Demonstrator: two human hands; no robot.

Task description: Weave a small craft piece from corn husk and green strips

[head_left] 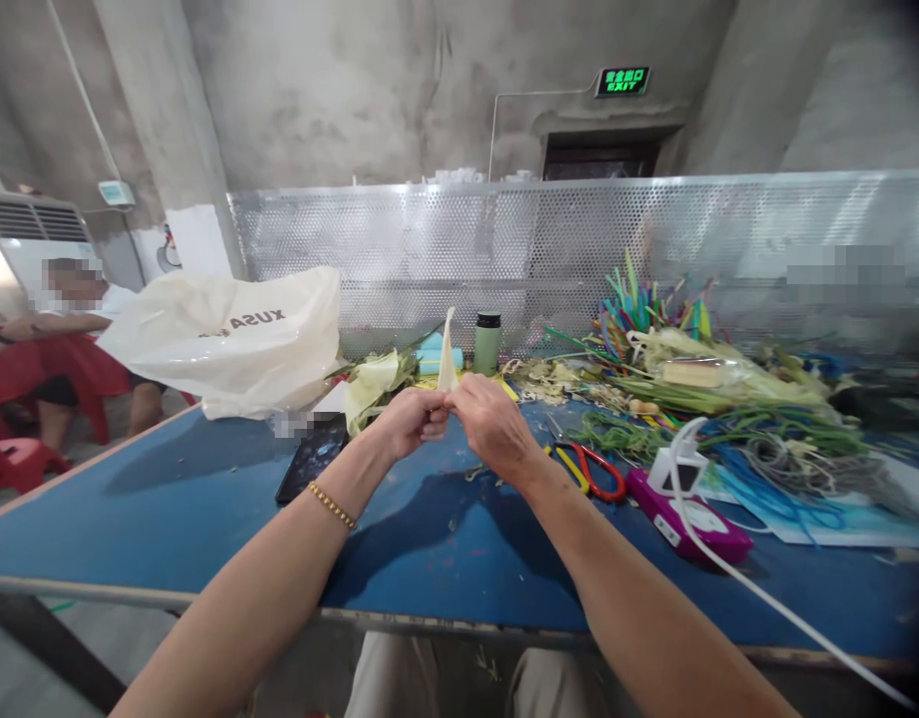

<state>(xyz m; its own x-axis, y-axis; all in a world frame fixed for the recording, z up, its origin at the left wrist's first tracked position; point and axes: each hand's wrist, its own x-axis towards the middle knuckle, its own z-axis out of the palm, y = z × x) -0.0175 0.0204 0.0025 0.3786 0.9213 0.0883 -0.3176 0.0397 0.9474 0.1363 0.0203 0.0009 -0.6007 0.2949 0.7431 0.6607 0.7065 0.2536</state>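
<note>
tabletop [227, 538]: blue | power strip [691, 519]: magenta | flask [487, 344]: pale green, black lid | scissors handles [598, 474]: red, yellow

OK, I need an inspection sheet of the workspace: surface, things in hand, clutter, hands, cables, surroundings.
Surface: blue table, small scraps scattered; spills, nothing seen.
Things in hand: pale strip, sticking upward.
Clutter: white bag and dark tablet at left; green bottle beyond the hands; red-handled scissors, cords and coloured stems at right.
Hands: left hand and right hand meet at the strip's lower end.
Cables: white cable from charger on purple box, crossing the near edge.
Surroundings: perforated screen behind, seated person at left, lit exit sign.
</note>
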